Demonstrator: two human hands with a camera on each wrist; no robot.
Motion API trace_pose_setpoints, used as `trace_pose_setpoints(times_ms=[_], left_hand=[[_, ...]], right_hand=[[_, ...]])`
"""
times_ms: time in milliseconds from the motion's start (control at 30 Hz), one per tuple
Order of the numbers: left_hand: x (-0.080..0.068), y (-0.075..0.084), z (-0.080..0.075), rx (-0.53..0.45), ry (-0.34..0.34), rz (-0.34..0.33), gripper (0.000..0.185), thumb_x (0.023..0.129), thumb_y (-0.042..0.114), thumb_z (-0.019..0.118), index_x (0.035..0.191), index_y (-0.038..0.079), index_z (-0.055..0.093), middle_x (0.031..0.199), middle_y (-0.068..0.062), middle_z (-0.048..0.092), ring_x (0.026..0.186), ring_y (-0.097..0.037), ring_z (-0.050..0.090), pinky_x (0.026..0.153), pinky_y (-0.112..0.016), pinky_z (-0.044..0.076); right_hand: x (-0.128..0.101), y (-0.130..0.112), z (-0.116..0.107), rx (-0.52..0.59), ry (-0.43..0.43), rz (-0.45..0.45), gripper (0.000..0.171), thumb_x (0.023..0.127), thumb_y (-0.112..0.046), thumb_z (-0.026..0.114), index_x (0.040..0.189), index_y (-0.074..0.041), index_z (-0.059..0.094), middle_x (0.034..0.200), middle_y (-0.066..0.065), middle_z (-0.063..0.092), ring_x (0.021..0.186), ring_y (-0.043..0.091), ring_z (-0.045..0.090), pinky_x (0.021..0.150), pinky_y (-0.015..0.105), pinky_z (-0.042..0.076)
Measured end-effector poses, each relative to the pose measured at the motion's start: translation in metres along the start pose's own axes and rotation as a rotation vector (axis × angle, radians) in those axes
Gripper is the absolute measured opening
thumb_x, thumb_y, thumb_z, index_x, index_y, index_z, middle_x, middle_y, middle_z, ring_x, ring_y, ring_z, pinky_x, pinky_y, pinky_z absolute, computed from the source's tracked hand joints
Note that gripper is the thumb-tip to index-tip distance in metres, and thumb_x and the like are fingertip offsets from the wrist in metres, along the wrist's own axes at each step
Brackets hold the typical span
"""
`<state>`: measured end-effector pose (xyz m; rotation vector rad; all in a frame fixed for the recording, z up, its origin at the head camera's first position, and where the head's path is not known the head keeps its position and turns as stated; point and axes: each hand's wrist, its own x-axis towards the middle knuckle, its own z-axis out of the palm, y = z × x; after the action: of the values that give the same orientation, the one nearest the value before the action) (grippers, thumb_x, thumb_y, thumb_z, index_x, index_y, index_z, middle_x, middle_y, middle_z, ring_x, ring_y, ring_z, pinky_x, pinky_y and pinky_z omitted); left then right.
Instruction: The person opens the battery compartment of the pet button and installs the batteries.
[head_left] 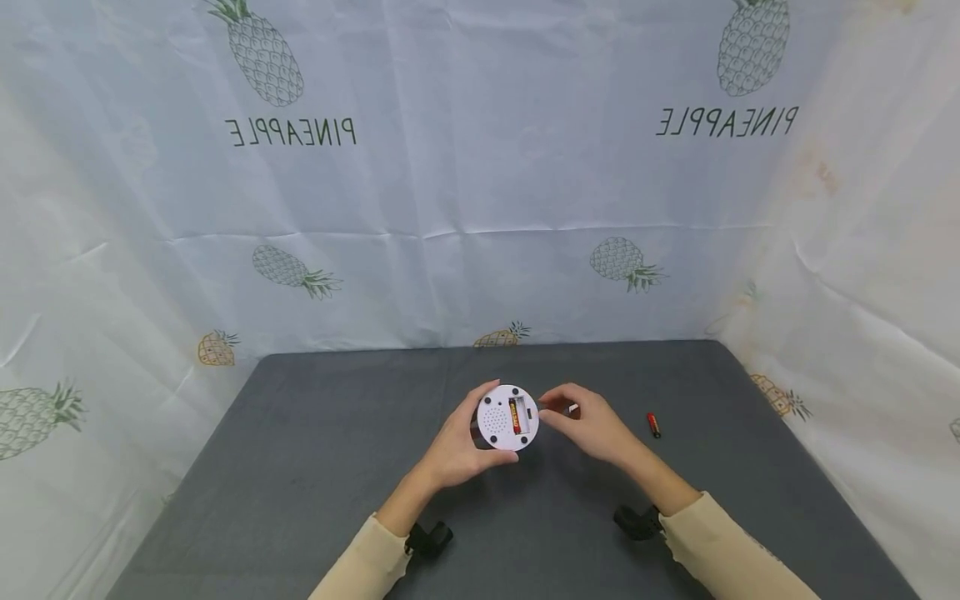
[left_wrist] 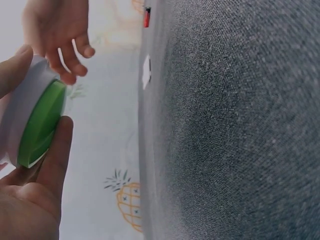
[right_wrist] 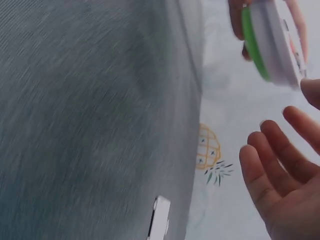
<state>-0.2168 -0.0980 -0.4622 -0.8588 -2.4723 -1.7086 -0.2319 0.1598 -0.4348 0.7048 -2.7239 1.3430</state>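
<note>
My left hand (head_left: 463,435) grips a round white device (head_left: 508,417) by its rim and holds it above the grey table (head_left: 315,467), underside up. Its battery bay is uncovered, with one red and gold battery (head_left: 514,415) lying inside. The left wrist view shows the device (left_wrist: 35,120) has a green face on the other side. My right hand (head_left: 583,422) hovers just right of the device with relaxed fingers (right_wrist: 280,175) and holds nothing. A small white cover piece (head_left: 573,408) lies on the table by that hand. A loose red battery (head_left: 654,425) lies further right.
A pale cloth printed with pineapples (head_left: 480,183) hangs behind and at both sides of the table. In the wrist views the white cover (left_wrist: 146,71) (right_wrist: 160,222) lies near the table's far edge, and the spare battery (left_wrist: 147,16) lies beyond it.
</note>
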Motion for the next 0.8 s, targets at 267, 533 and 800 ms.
trace_pose_setpoints(times_ms=[267, 533, 800], left_hand=[[0.0, 0.001, -0.001, -0.002, 0.003, -0.012, 0.103, 0.076, 0.019, 0.092, 0.159, 0.024, 0.03, 0.136, 0.0, 0.051, 0.105, -0.017, 0.062, 0.084, -0.03, 0.056], [0.0, 0.001, -0.001, -0.012, 0.015, -0.009, 0.103, 0.075, 0.018, 0.093, 0.158, 0.025, 0.032, 0.136, 0.0, 0.051, 0.106, -0.017, 0.062, 0.084, -0.03, 0.056], [0.0, 0.002, -0.002, -0.001, 0.014, -0.015, 0.103, 0.075, 0.019, 0.093, 0.158, 0.024, 0.032, 0.136, 0.0, 0.051, 0.106, -0.017, 0.061, 0.085, -0.03, 0.055]], right_hand=[[-0.009, 0.008, -0.01, -0.161, -0.049, -0.046, 0.037, 0.1, -0.031, 0.067, 0.127, -0.007, 0.068, 0.121, 0.003, 0.066, 0.109, 0.024, 0.062, 0.093, 0.05, 0.051], [-0.019, 0.023, -0.023, -0.392, -0.071, -0.034, 0.053, 0.099, -0.04, 0.066, 0.141, -0.009, 0.06, 0.141, 0.011, 0.058, 0.132, 0.035, 0.052, 0.105, 0.059, 0.041], [-0.028, 0.047, -0.034, -0.536, -0.097, -0.096, 0.068, 0.098, -0.048, 0.064, 0.148, -0.004, 0.052, 0.149, 0.02, 0.05, 0.137, 0.042, 0.045, 0.107, 0.062, 0.038]])
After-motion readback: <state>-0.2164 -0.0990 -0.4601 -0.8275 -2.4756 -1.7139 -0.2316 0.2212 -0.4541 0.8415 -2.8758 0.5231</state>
